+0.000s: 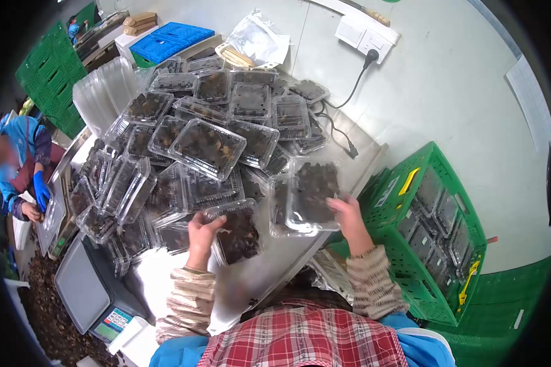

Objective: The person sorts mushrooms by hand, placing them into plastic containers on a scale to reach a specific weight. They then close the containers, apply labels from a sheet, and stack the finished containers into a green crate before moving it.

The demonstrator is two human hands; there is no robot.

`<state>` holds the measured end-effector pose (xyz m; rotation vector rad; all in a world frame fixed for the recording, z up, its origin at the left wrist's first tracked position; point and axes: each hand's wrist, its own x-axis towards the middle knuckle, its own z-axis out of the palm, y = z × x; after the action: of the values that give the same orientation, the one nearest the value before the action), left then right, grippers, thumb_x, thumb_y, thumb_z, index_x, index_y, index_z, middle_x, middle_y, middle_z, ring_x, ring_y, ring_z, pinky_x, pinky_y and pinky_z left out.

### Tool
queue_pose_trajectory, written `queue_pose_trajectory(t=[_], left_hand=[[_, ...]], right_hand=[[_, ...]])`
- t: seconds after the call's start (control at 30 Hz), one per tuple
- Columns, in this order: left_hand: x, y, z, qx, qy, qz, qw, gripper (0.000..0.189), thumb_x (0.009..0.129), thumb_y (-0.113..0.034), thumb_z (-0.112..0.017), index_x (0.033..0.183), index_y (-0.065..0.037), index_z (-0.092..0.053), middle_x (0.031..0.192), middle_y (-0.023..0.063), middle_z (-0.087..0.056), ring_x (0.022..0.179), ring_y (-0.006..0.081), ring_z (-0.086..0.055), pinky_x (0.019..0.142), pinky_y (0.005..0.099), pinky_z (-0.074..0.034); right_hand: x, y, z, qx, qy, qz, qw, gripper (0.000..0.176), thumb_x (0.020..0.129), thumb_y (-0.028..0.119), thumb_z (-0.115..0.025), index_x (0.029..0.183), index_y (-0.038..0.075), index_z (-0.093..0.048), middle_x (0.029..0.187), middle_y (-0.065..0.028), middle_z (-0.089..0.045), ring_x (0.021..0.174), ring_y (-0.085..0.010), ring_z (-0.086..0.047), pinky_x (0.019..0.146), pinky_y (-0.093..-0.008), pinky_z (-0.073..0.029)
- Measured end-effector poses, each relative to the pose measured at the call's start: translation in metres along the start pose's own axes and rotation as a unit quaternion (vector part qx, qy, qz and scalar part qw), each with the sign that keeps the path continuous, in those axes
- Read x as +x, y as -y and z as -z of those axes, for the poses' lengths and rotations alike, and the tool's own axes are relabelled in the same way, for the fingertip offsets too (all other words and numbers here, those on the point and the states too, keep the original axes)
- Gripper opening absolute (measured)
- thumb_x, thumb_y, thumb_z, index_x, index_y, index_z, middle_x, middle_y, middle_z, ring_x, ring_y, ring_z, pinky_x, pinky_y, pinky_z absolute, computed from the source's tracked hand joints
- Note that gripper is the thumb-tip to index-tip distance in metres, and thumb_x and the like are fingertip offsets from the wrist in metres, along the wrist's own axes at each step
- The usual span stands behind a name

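Note:
Many clear plastic boxes with dark brown contents lie in a heap (208,148) on the metal table (359,145). My left hand (203,235) grips the left edge of one such box (239,233) near the table's front. In my right hand (347,215) is another clear box (313,191), held by its right side, its outline blurred. A further clear box (279,208) shows behind and left of it; whether my right hand holds that one too, I cannot tell.
A green crate (382,211) with packed boxes stands at the right. At the left are a scale (86,284), stacked empty trays (107,92) and a co-worker (19,144) with one blue glove. A cable (355,92) hangs from a wall socket.

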<state>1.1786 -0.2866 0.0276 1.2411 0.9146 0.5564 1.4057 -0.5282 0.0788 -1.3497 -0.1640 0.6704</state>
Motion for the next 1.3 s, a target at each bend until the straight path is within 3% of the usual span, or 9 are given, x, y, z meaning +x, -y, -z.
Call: queue_pose_trajectory(t=[0.1,0.2,0.3,0.43,0.57,0.63,0.77,1.0,1.3], left_hand=[[0.003,-0.002,-0.010,-0.001,-0.016,-0.034,0.999,0.027,0.075,-0.011,-0.070,0.095,0.005,-0.060,0.085,0.0080,-0.064,0.076,0.0129,-0.057,0.073,0.0263,-0.044],[0.031,0.018,0.000,0.363,-0.055,-0.170,0.915,0.049,0.078,-0.038,-0.067,0.096,0.006,-0.056,0.084,0.0243,-0.062,0.080,0.0360,-0.062,0.077,0.0367,-0.046],[0.035,0.014,-0.012,0.425,-0.106,-0.211,0.874,0.059,0.077,-0.046,-0.065,0.101,0.006,-0.051,0.086,0.0278,-0.061,0.082,0.0430,-0.060,0.075,0.0428,-0.047],[0.034,-0.015,-0.020,0.438,-0.003,-0.084,0.895,0.066,0.075,-0.052,-0.066,0.102,0.006,-0.048,0.094,0.0306,-0.058,0.090,0.0437,-0.057,0.080,0.0461,-0.044],[0.034,0.015,-0.010,0.490,0.030,-0.242,0.837,0.079,0.070,-0.060,-0.066,0.109,0.006,-0.047,0.117,0.0310,-0.048,0.114,0.0427,-0.044,0.094,0.0450,-0.037],[0.055,0.010,-0.013,0.455,0.071,-0.190,0.867,0.082,0.069,-0.058,-0.067,0.118,0.005,-0.048,0.130,0.0267,-0.042,0.122,0.0406,-0.037,0.100,0.0427,-0.032],[0.092,-0.003,-0.022,0.382,0.141,-0.245,0.880,0.064,0.076,-0.047,-0.066,0.117,0.001,-0.053,0.111,0.0232,-0.058,0.105,0.0375,-0.054,0.089,0.0423,-0.042],[0.000,0.006,-0.031,0.532,0.083,-0.086,0.839,0.066,0.079,-0.064,-0.052,0.080,0.002,-0.062,0.083,0.0263,-0.062,0.081,0.0416,-0.061,0.071,0.0452,-0.047],[-0.052,0.022,0.035,0.143,0.204,0.062,0.966,0.038,0.081,-0.021,-0.067,0.104,0.008,-0.059,0.090,0.0067,-0.064,0.081,0.0139,-0.057,0.077,0.0276,-0.045]], right_hand=[[0.019,-0.014,-0.031,-0.071,0.022,-0.025,0.997,0.044,0.070,0.014,-0.072,0.104,-0.006,-0.051,0.091,-0.0100,-0.060,0.083,-0.0172,-0.058,0.074,-0.0292,-0.046],[0.022,-0.024,-0.040,-0.184,0.025,-0.033,0.982,0.054,0.064,0.017,-0.078,0.102,-0.006,-0.048,0.093,-0.0125,-0.057,0.082,-0.0172,-0.057,0.075,-0.0297,-0.046],[0.015,-0.033,-0.036,-0.260,0.019,0.003,0.965,0.055,0.064,0.017,-0.079,0.101,-0.007,-0.046,0.092,-0.0132,-0.056,0.078,-0.0172,-0.057,0.072,-0.0287,-0.047],[0.001,-0.041,-0.032,-0.214,0.003,0.003,0.977,0.054,0.063,0.017,-0.079,0.098,-0.006,-0.045,0.088,-0.0124,-0.056,0.076,-0.0162,-0.056,0.066,-0.0269,-0.047],[-0.022,-0.048,-0.027,-0.148,-0.009,0.018,0.989,0.048,0.065,0.013,-0.078,0.097,-0.004,-0.046,0.085,-0.0093,-0.056,0.077,-0.0142,-0.055,0.067,-0.0257,-0.045],[-0.030,-0.061,-0.026,-0.179,-0.019,0.058,0.982,0.044,0.067,0.011,-0.076,0.097,-0.003,-0.046,0.086,-0.0084,-0.056,0.076,-0.0129,-0.054,0.067,-0.0255,-0.045],[-0.054,-0.047,-0.031,-0.129,-0.035,0.001,0.991,0.036,0.070,0.008,-0.073,0.095,0.000,-0.048,0.088,-0.0068,-0.058,0.076,-0.0112,-0.054,0.067,-0.0252,-0.045],[-0.093,-0.052,-0.008,0.063,-0.061,-0.133,0.987,0.054,0.075,0.013,-0.068,0.120,-0.003,-0.042,0.104,-0.0095,-0.055,0.092,-0.0159,-0.054,0.081,-0.0293,-0.044],[-0.077,-0.034,-0.018,-0.097,0.128,-0.120,0.980,0.070,0.074,0.015,-0.068,0.131,-0.007,-0.034,0.119,-0.0156,-0.051,0.110,-0.0226,-0.049,0.096,-0.0326,-0.036]])
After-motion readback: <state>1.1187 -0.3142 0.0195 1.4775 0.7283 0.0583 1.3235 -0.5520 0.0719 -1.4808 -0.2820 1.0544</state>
